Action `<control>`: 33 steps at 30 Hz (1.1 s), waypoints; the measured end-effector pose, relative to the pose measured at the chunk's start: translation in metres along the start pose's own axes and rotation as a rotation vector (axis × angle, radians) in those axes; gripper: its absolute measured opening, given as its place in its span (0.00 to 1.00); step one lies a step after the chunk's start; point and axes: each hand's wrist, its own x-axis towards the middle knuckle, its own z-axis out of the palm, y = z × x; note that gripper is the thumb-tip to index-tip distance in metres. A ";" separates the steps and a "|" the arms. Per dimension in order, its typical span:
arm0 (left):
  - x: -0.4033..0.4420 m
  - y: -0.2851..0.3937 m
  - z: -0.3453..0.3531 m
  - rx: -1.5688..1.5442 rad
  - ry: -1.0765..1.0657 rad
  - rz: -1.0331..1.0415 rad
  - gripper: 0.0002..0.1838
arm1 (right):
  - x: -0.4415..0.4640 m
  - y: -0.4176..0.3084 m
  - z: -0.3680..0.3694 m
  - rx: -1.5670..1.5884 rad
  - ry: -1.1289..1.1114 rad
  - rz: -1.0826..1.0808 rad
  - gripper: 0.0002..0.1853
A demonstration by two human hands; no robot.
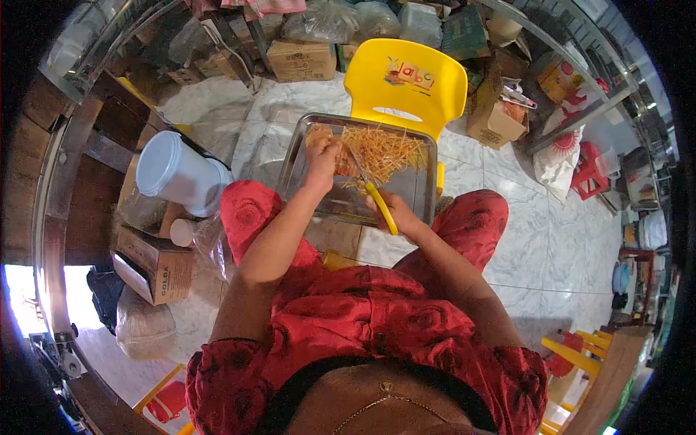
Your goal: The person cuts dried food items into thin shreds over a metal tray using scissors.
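A metal tray [288, 172] rests in front of me, with a heap of thin, straw-like orange-yellow strips [388, 154] on its far right part. Over the tray's left side, my left hand [322, 156] is closed on an orange-brown bunch of strips [346, 165]. My right hand [399, 212] grips a pair of scissors [378, 201] with yellow handles, near the tray's front edge. The blades point away from me, up toward the bunch beside my left hand. Whether the blades touch the strips I cannot tell.
A yellow chair [406, 76] stands just behind the tray. White buckets [177, 170] and a cardboard box [163, 268] are on my left. Cardboard boxes [301, 61] and plastic bags line the back, and a red stool [591, 170] is at the right.
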 end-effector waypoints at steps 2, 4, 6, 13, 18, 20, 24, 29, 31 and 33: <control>-0.004 -0.009 0.001 0.028 -0.120 -0.032 0.19 | 0.003 0.004 0.001 -0.041 0.029 -0.047 0.22; -0.025 0.017 0.020 0.028 -0.032 -0.112 0.19 | 0.004 0.010 0.001 -0.040 0.045 -0.066 0.23; -0.031 0.027 0.026 0.025 0.058 -0.190 0.18 | 0.004 0.009 0.000 -0.071 0.062 -0.054 0.23; -0.024 0.011 0.019 -0.065 -0.082 -0.099 0.13 | -0.007 -0.010 -0.004 -0.039 0.047 0.072 0.24; -0.025 0.003 0.020 -0.065 -0.057 -0.130 0.10 | 0.001 0.001 -0.003 0.001 0.074 0.002 0.22; -0.016 0.002 0.014 0.059 -0.020 -0.026 0.10 | 0.002 0.002 -0.004 0.016 0.045 -0.057 0.21; -0.004 0.018 0.006 -0.017 0.024 0.099 0.09 | 0.005 0.009 -0.007 0.078 -0.083 -0.036 0.22; 0.008 0.019 -0.005 -0.090 0.035 0.050 0.08 | -0.002 0.001 -0.008 0.186 -0.215 0.073 0.23; 0.010 0.015 -0.008 -0.061 0.042 0.055 0.08 | -0.003 0.001 -0.007 0.153 -0.208 0.067 0.23; 0.011 0.013 -0.009 -0.082 0.037 0.035 0.08 | -0.001 0.004 -0.007 0.089 -0.178 0.000 0.24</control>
